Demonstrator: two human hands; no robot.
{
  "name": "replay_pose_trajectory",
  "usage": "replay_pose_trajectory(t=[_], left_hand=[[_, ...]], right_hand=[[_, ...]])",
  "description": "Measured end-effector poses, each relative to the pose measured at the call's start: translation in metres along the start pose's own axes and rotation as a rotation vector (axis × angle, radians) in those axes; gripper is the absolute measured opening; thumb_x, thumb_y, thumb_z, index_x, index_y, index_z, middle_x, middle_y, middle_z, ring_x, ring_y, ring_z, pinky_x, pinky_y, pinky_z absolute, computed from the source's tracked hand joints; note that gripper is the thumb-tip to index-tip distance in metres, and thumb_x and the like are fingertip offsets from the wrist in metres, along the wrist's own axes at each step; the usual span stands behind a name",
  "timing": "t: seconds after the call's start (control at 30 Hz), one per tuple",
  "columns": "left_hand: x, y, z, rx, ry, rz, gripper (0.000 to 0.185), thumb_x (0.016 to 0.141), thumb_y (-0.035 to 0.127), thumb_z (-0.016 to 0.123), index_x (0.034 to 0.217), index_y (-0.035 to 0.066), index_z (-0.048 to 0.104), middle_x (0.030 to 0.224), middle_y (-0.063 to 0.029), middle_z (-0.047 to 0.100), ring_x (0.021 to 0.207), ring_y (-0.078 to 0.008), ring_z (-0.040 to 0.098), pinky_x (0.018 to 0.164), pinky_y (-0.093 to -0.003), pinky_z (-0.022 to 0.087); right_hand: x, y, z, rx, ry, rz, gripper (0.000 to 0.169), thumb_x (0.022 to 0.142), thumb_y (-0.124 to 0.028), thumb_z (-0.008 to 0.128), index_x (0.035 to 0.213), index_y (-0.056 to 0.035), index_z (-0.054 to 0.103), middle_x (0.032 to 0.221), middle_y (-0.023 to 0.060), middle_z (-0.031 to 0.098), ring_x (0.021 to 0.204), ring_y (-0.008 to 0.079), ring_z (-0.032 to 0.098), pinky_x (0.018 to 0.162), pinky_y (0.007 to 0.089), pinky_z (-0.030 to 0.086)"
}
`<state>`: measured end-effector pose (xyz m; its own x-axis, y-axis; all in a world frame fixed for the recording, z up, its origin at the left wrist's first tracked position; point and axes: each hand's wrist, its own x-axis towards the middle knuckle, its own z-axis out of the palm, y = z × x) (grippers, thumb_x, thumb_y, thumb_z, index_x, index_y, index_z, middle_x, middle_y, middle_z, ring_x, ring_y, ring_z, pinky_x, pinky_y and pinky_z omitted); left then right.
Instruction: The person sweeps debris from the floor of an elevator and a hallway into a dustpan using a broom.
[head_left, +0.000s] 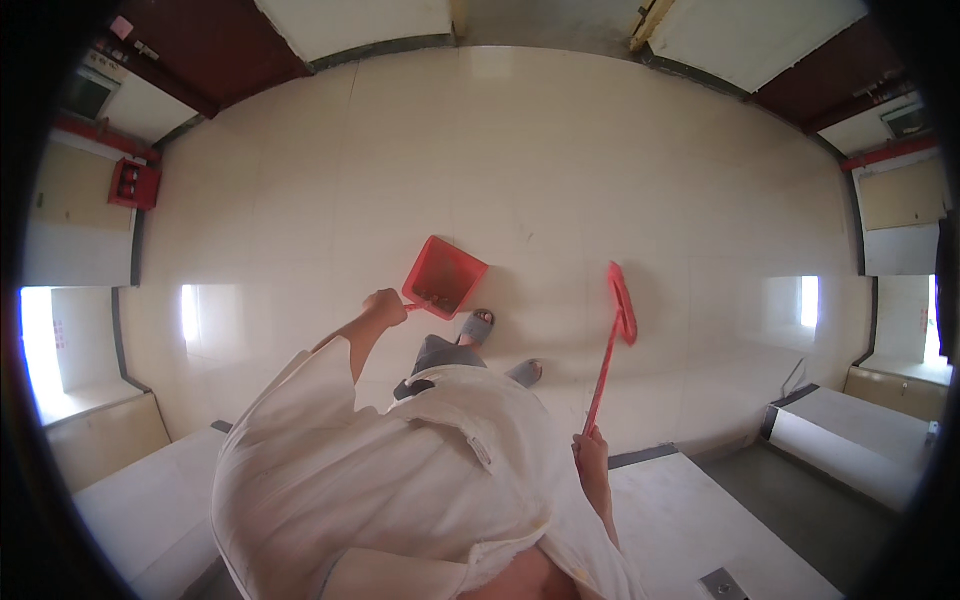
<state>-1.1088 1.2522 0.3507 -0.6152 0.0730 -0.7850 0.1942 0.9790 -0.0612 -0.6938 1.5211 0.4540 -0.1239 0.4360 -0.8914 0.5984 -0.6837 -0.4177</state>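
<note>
My left hand (386, 307) grips the handle of a red plastic dustpan (448, 271), whose pan lies in front of my feet with its mouth turned to the right. Some dark bits of debris are in the pan, mostly towards its handle side. Off to the right, my right hand (592, 450) is closed around the long red handle of a broom (604, 367). The red broom head (622, 304) is low over or on the floor, apart from the dustpan; whether it touches the tiles is hard to tell.
Glossy beige floor tiles (525, 165) spread around me, with a small dark mark (529, 237) ahead. My sandalled feet (478, 327) stand beside the dustpan. A red box (136, 184) is by the left wall. Dark red doors (217, 45) and white walls (757, 517) border the space.
</note>
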Motion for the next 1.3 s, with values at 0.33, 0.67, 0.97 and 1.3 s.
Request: replay_pose_trajectory(t=[0.33, 0.67, 0.97, 1.3], left_hand=[[0.015, -0.013, -0.020, -0.032, -0.023, 0.037, 0.030, 0.074, 0.019, 0.060, 0.099, 0.005, 0.068, 0.102, -0.0157, 0.068, 0.097, -0.0298, 0.066, 0.079, -0.0386, 0.053], [0.019, -0.028, -0.014, -0.153, 0.008, 0.070, 0.029, 0.072, 0.016, 0.059, 0.096, 0.003, 0.068, 0.097, -0.0172, 0.068, 0.092, -0.0319, 0.067, 0.076, -0.0412, 0.053], [0.019, -0.030, -0.020, -0.207, 0.053, 0.021, 0.025, 0.076, 0.017, 0.056, 0.094, 0.005, 0.068, 0.094, -0.0169, 0.069, 0.089, -0.0319, 0.067, 0.074, -0.0416, 0.053], [0.021, -0.028, -0.024, -0.143, -0.007, 0.109, 0.027, 0.079, 0.020, 0.055, 0.096, 0.003, 0.067, 0.096, -0.0175, 0.068, 0.091, -0.0314, 0.067, 0.076, -0.0413, 0.053]], right_hand=[[-0.016, -0.120, 0.073, -0.602, -0.053, -0.206, 0.045, 0.081, -0.006, 0.051, 0.126, -0.0074, 0.047, 0.059, 0.0031, 0.049, 0.043, 0.0121, 0.049, 0.038, 0.0286, 0.041], [0.152, -0.299, 0.271, -0.987, -0.266, -0.666, 0.057, 0.087, -0.009, 0.044, 0.143, -0.0134, 0.035, 0.062, 0.0058, 0.052, 0.043, 0.0148, 0.049, 0.043, 0.0312, 0.044], [0.208, -0.311, 0.377, -1.212, -0.314, -0.540, 0.055, 0.089, -0.014, 0.041, 0.144, -0.0184, 0.033, 0.066, 0.0072, 0.055, 0.043, 0.0163, 0.048, 0.043, 0.0328, 0.043], [0.113, -0.210, 0.110, -1.592, -0.154, -0.472, 0.057, 0.089, -0.016, 0.046, 0.144, -0.0190, 0.029, 0.094, 0.0234, 0.064, 0.078, 0.0392, 0.064, 0.071, 0.0468, 0.051]])
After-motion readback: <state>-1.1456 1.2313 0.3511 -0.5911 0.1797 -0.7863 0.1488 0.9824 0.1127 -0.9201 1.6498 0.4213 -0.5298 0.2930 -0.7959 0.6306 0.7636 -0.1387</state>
